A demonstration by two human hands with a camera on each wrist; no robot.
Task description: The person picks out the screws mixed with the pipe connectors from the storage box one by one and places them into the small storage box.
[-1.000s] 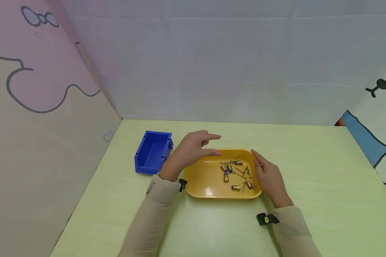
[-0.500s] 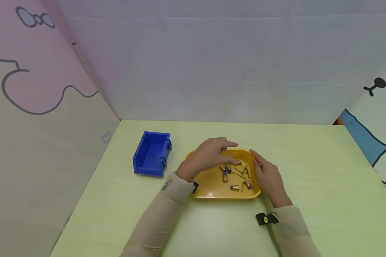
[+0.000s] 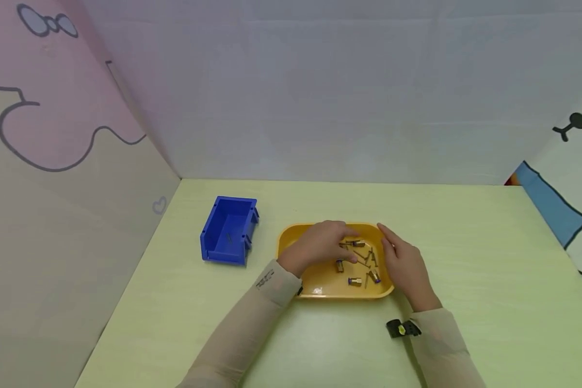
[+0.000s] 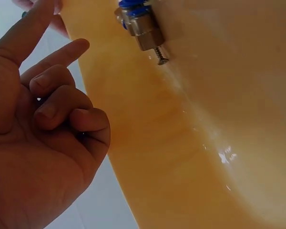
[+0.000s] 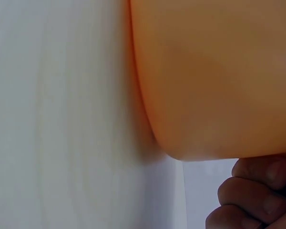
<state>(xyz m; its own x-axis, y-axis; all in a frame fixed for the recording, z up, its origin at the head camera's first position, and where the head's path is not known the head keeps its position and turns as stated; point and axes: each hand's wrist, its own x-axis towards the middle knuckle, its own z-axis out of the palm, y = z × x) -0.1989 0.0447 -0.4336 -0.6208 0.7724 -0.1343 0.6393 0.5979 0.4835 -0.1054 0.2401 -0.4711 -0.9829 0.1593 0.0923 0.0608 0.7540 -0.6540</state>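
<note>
My left hand (image 3: 320,243) is over the middle of a yellow tray (image 3: 320,291), thumb and index finger apart and the other fingers curled on nothing. Near its fingertips lie brass push-in fittings with blue collars (image 3: 354,282) and several small screws (image 3: 367,280), mostly in the tray's right half. The left wrist view shows a fitting (image 4: 144,29) and a screw (image 4: 160,58) beyond the hand. My right hand (image 3: 408,272) holds the tray's right rim, with curled fingers (image 5: 250,195) against its outside in the right wrist view. The left hand partly covers some fittings.
To the left of the tray stands a blue open-fronted bin (image 3: 225,257), with one small screw (image 3: 229,237) inside. Both stand on a pale yellow-green table (image 3: 475,258). A grey-white wall sheet (image 3: 320,108) rises behind its back edge, and a printed panel (image 3: 68,226) flanks the left.
My left hand has moved right and down, from the tray's upper left to over the fittings and screws. The right hand has stayed at the rim.
</note>
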